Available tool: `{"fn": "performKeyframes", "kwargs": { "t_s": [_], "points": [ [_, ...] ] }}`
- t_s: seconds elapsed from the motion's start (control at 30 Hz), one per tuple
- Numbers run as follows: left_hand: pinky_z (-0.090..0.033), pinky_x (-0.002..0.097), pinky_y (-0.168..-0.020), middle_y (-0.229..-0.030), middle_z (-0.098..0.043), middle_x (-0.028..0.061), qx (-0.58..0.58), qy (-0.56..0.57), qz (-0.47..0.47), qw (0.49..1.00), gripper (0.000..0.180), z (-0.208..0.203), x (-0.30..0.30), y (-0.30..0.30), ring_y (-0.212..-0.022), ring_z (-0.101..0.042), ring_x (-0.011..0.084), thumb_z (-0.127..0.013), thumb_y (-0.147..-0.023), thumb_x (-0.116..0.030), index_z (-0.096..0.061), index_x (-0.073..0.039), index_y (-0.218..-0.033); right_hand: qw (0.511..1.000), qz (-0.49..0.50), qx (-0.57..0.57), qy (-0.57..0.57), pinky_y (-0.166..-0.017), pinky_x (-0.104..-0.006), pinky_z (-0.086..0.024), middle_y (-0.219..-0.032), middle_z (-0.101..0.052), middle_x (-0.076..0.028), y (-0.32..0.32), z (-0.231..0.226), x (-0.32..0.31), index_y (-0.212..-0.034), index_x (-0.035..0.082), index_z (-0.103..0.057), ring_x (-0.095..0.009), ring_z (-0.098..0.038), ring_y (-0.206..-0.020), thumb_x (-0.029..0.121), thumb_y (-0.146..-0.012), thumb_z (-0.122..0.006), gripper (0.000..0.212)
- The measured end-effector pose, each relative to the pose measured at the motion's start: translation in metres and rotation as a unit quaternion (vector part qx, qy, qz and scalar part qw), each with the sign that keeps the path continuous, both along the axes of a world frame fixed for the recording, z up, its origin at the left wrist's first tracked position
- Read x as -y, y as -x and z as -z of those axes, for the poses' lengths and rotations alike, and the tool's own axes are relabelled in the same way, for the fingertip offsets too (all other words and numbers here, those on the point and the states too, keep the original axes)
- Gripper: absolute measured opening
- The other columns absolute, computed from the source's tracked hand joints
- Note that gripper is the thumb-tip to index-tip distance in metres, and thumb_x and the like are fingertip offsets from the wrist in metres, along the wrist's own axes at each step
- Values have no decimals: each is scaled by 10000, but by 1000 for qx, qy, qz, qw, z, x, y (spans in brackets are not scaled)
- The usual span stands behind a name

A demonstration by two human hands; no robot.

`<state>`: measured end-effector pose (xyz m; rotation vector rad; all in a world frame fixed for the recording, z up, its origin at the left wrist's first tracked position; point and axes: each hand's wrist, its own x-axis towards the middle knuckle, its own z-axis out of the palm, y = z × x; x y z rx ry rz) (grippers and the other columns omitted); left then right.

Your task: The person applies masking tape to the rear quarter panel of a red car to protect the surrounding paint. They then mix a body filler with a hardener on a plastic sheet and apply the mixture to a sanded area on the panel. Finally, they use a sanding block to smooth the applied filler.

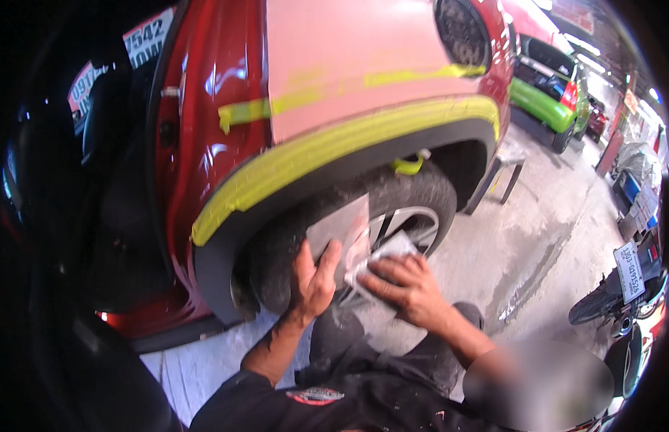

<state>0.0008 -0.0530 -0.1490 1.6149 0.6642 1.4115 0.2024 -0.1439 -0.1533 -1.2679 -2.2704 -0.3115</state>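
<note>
My left hand (316,284) grips a flat grey rectangular plate (338,229) with pinkish smears on its right side, the thumb lying over its face. Fingers stretched across its back, my right hand (410,288) holds a smaller pale flat spreader (396,248) close beside the plate's right edge; whether the two touch I cannot tell. Both are in front of a car's tyre (429,189) and spoked wheel (423,229). Above them, yellow masking tape (334,153) runs along the wheel arch, below a pink-coated body panel (363,54).
A yellow tape roll (409,165) sits on top of the tyre. The red car's open door frame (212,129) stands at left. Behind on the right are a small stand (508,169), a green car (539,101) and a motorcycle (608,302) on the concrete floor (514,237).
</note>
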Motion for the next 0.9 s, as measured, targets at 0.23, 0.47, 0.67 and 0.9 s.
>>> {"fn": "performKeyframes", "kwargs": {
  "t_s": [0.23,0.47,0.67,0.9],
  "points": [
    [-455,342,-990,-1227,-642,122,68,155,151,974,385,80,-20,23,-1120,-596,191,-620,-959,-180,-563,12,-1288,960,110,-188,-178,-1027,-419,-430,-1232,-647,-169,-85,-73,-19,-1272,51,-641,-356,-609,-1148,-35,-740,-640,539],
    [-561,470,-864,-1184,-639,109,29,640,204,740,460,369,-7,34,-985,-674,285,-681,-903,-108,-490,-94,-1321,941,99,-6,-325,-1059,-445,-404,-1302,-609,-136,-67,-265,-85,-1325,89,-604,-338,-553,-1223,-81,-697,-527,655],
    [-582,381,-733,-950,-704,53,14,614,216,759,233,392,4,32,-832,-688,216,-582,-884,-146,-669,-106,-1097,930,100,69,-347,-1066,-444,-386,-1305,-610,-94,-68,-282,-119,-1331,140,-611,-297,-558,-1222,-77,-662,-547,706],
    [-585,414,-771,-1001,-696,99,-88,650,169,735,264,339,8,32,-866,-695,252,-574,-924,-117,-633,-63,-1175,929,101,58,-352,-1057,-445,-395,-1302,-608,-90,-61,-276,-137,-1335,140,-608,-302,-558,-1216,-81,-655,-567,717]
  ]
}}
